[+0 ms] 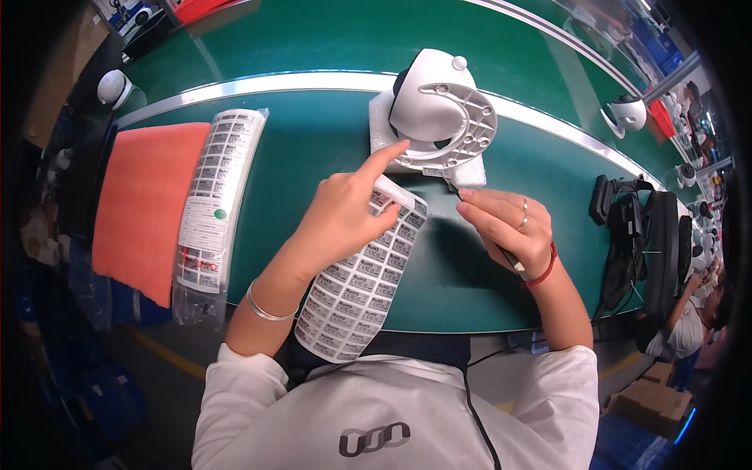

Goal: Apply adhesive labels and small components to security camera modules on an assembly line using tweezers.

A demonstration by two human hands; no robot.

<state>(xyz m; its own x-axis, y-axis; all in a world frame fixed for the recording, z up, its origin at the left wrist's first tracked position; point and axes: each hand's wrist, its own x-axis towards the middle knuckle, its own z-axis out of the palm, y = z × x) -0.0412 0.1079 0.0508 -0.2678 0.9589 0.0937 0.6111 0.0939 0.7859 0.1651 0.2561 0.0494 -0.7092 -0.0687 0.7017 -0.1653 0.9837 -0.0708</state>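
Note:
A white camera housing (427, 86) with a ribbed ring base rests tilted on a white foam block (381, 125). My left hand (345, 207) grips the upper end of a sheet of printed labels (356, 286), which hangs down toward my lap. Its index finger stretches out to the lower left of the ring base. My right hand (513, 223) is closed around slim dark tweezers (511, 258), their tip just below the ring. A small label (433, 171) shows at the ring's lower edge, near that tip; whether it is stuck down I cannot tell.
On the left lie an orange foam sheet (149, 204) and a bagged stack of label sheets (211, 188). Black cables and adapters (623, 227) sit at the right edge. Beyond a white rail runs a green belt (313, 39) with other white cameras (627, 115). Another person (689, 321) is at far right.

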